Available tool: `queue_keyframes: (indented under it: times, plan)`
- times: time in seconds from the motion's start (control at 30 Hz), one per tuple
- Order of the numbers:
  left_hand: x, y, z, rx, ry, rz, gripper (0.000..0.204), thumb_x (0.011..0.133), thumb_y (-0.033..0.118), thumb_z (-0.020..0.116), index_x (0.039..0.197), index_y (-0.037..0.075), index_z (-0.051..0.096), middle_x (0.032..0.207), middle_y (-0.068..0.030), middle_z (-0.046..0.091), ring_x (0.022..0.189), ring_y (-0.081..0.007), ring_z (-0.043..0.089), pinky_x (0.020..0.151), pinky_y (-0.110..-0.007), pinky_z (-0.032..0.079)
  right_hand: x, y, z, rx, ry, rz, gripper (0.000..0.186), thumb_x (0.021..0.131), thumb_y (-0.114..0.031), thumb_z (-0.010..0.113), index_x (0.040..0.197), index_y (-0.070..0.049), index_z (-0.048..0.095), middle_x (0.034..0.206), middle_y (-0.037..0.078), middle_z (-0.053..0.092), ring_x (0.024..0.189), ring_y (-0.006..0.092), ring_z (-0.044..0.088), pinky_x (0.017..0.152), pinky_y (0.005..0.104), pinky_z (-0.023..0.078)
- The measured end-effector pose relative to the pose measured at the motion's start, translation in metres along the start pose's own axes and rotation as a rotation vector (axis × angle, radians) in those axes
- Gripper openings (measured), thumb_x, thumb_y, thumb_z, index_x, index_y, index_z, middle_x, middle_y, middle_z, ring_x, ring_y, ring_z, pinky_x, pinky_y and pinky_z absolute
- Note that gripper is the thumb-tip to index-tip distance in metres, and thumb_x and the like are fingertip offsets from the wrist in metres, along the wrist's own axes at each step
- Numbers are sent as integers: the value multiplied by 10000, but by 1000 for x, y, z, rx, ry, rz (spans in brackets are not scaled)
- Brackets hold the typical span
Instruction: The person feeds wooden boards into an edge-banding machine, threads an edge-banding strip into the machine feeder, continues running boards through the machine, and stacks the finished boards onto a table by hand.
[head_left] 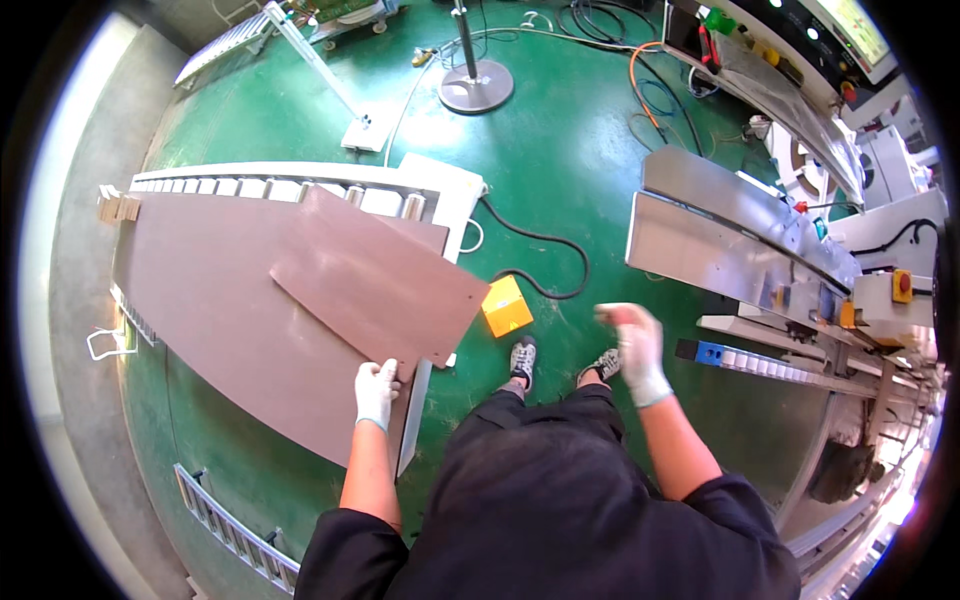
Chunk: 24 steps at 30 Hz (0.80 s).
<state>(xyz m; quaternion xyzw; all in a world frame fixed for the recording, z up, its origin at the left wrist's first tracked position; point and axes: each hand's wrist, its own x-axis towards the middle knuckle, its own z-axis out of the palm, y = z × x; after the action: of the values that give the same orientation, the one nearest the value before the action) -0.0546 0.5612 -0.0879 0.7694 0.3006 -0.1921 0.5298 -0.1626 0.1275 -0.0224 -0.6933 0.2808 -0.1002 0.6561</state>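
Note:
A smaller brown panel (385, 270) lies askew over a large brown panel (220, 290) on the roller conveyor. Small holes show near the smaller panel's right-hand corners. My left hand (376, 392), in a white glove, is closed at this panel's near edge, where it seems to grip the corner; the fingertips are partly hidden. My right hand (637, 348), also gloved in white, is raised over the floor, away from the panels. Motion smears its fingers, and I see nothing in it.
White-framed rollers (260, 188) run along the conveyor's far side. A yellow box (507, 306) with a black cable (560, 240) lies on the green floor by my feet. To the right stands a machine with metal plates (720, 240). A round stand base (476, 87) is farther ahead.

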Motion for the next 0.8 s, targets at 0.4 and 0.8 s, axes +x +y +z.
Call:
queue_keyframes:
  times: [0.4,0.8]
  plan:
    - [-53,-24,56,216,-269,16,437,887,375,750,948,-26,587,898,-168,702,769,-199,676,686,-351,565,31,89,143,610,-296,857,153,948,-196,604,1082,-129,637,1069,12,648,1012,233,627,943,519,492]
    - [-2,42,81,-1211,-649,-138,419,1000,301,593,1321,35,554,1336,-119,606,1231,-316,566,1081,-487,434,34,-53,24,244,-359,242,429,948,-263,695,1245,24,579,1104,75,666,983,157,633,876,326,526]
